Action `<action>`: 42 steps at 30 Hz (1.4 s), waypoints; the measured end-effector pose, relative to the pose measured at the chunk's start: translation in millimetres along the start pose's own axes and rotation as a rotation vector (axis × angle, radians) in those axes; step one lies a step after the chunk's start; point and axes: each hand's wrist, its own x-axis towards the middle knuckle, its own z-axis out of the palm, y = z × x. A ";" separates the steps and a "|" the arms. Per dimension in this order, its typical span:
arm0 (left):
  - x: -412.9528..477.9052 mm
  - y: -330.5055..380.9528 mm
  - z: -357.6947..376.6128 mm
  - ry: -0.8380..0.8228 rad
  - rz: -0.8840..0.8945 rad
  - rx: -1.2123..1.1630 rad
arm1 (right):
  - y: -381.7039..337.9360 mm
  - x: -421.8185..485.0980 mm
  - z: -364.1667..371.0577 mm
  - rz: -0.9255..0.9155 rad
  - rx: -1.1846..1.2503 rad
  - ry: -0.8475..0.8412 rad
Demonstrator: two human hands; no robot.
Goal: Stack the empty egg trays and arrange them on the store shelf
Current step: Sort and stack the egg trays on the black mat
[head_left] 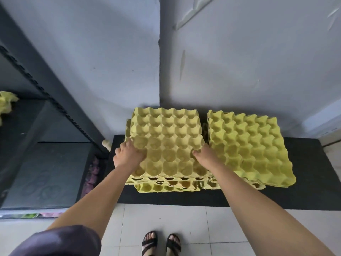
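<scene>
The left hand [127,154] and right hand [204,154] grip the top tray [166,143] of the uneven stack [166,187] at 12 o'clock on the mat [295,191]; lifting may drag nested trays askew.

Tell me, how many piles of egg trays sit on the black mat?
2. The left pile, gripped by the left hand and right hand; the right pile beside it. A yellow scrap on the shelf may be another tray.
</scene>
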 end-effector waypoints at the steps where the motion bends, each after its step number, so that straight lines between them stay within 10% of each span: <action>1: 2.3 -3.7 1.0 -0.016 -0.025 -0.022 | -0.8 4.4 2.5 0.021 0.017 0.003; 42: -50.8 -27.0 -79.9 0.064 0.275 -0.327 | -30.3 -97.3 -52.3 -0.152 0.268 0.506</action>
